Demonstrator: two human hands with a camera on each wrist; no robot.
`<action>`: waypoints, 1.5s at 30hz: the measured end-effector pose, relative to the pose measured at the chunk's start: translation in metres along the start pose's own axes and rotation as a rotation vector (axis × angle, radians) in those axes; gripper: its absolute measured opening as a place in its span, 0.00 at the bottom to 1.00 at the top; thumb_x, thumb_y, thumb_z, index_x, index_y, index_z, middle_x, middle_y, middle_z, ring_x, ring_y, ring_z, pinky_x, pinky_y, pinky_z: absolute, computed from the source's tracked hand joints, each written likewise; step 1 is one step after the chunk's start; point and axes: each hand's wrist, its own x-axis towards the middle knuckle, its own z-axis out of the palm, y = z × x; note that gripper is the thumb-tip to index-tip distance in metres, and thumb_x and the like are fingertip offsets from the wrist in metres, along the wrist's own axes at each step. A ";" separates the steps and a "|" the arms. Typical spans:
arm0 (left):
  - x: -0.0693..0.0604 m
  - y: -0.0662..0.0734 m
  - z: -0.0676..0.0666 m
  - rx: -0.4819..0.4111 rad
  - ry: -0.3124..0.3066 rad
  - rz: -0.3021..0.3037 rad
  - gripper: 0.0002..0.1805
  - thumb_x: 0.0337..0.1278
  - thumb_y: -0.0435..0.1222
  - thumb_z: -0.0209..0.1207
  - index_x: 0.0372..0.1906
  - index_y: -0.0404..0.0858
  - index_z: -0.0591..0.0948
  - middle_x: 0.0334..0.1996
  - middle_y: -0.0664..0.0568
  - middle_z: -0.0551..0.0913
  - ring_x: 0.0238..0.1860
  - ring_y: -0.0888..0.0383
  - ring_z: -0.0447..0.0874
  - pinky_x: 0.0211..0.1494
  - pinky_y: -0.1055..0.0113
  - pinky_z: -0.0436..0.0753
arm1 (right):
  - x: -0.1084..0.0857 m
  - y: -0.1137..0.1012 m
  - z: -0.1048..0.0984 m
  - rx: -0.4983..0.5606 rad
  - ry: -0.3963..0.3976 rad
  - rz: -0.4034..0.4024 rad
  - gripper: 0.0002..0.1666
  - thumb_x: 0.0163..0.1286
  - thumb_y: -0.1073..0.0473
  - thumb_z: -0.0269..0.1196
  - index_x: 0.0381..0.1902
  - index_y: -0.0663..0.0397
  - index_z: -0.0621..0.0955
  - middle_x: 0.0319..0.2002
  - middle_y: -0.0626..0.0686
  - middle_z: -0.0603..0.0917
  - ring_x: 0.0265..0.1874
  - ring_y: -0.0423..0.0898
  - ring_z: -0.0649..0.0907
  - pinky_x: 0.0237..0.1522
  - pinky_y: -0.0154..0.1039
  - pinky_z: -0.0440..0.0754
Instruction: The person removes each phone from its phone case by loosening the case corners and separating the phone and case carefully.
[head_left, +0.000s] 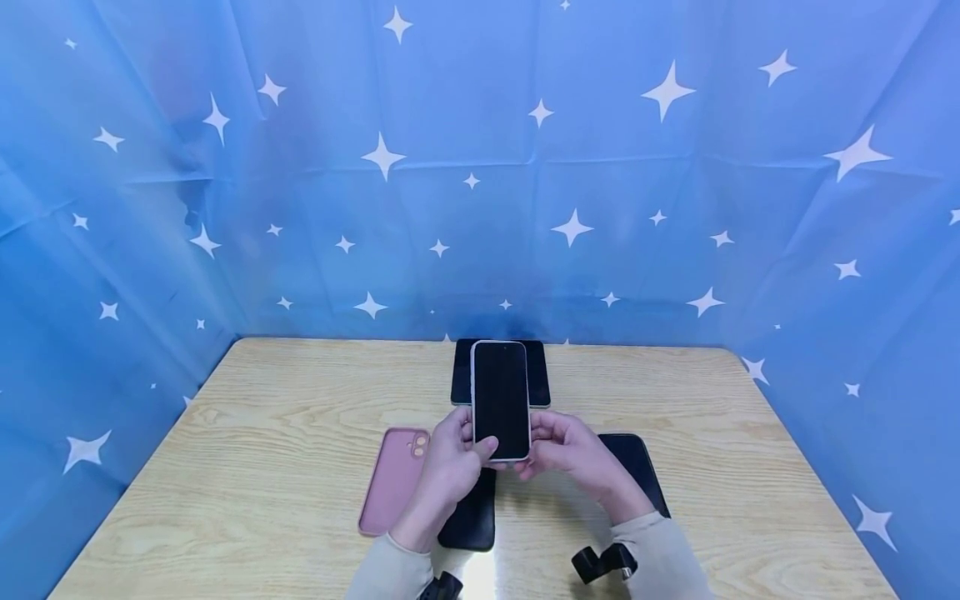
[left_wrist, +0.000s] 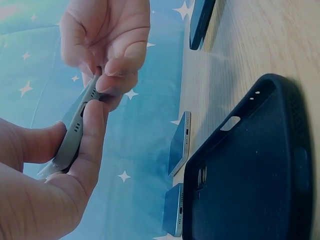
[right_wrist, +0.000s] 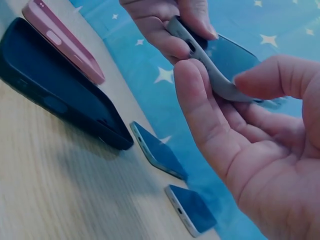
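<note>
Both hands hold a phone with a dark screen and a pale rim, which looks like a light grey case, above the table. My left hand grips its lower left corner, thumb over the front and fingers behind. On the lower right corner, my right hand pinches the edge between thumb and fingers. The wrist views show the phone's bottom edge with its port opening and small holes. Beneath the hands lies a black phone case, inner side up. A pink phone case lies left of it.
Two dark-screened phones, a left one and a right one, lie side by side near the table's back edge. Another black case-like item is partly hidden by the right forearm. A blue star-patterned curtain hangs behind the wooden table.
</note>
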 end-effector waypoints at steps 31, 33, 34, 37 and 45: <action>0.000 -0.002 -0.002 -0.108 -0.084 -0.037 0.14 0.67 0.19 0.56 0.55 0.24 0.76 0.47 0.31 0.87 0.41 0.43 0.91 0.44 0.54 0.91 | 0.001 0.003 0.003 0.047 0.024 0.022 0.23 0.65 0.78 0.52 0.58 0.80 0.75 0.43 0.54 0.87 0.34 0.47 0.87 0.41 0.42 0.90; 0.000 -0.002 -0.004 -0.133 -0.101 -0.045 0.14 0.68 0.19 0.55 0.56 0.24 0.76 0.49 0.31 0.87 0.43 0.43 0.91 0.45 0.53 0.91 | 0.000 0.004 0.001 0.062 0.006 0.019 0.24 0.64 0.78 0.50 0.58 0.78 0.75 0.43 0.53 0.87 0.34 0.47 0.87 0.42 0.42 0.89; 0.000 -0.002 -0.005 -0.147 -0.109 -0.049 0.14 0.68 0.20 0.55 0.57 0.24 0.75 0.49 0.30 0.86 0.43 0.43 0.91 0.46 0.53 0.91 | 0.000 0.004 0.000 0.071 -0.004 0.017 0.24 0.64 0.79 0.50 0.58 0.77 0.75 0.42 0.53 0.87 0.35 0.47 0.87 0.42 0.42 0.89; 0.000 -0.003 -0.006 -0.175 -0.117 -0.059 0.15 0.69 0.21 0.55 0.58 0.23 0.75 0.50 0.31 0.86 0.45 0.44 0.91 0.46 0.53 0.91 | -0.001 0.007 -0.003 0.115 -0.038 0.004 0.24 0.66 0.79 0.48 0.58 0.74 0.76 0.42 0.52 0.86 0.35 0.47 0.87 0.44 0.41 0.89; 0.002 -0.007 -0.011 -0.250 -0.132 -0.077 0.17 0.69 0.21 0.57 0.60 0.21 0.76 0.49 0.31 0.87 0.42 0.50 0.91 0.45 0.55 0.91 | 0.000 0.014 -0.009 0.274 -0.131 -0.068 0.22 0.71 0.79 0.46 0.51 0.60 0.81 0.44 0.52 0.88 0.39 0.45 0.88 0.46 0.38 0.89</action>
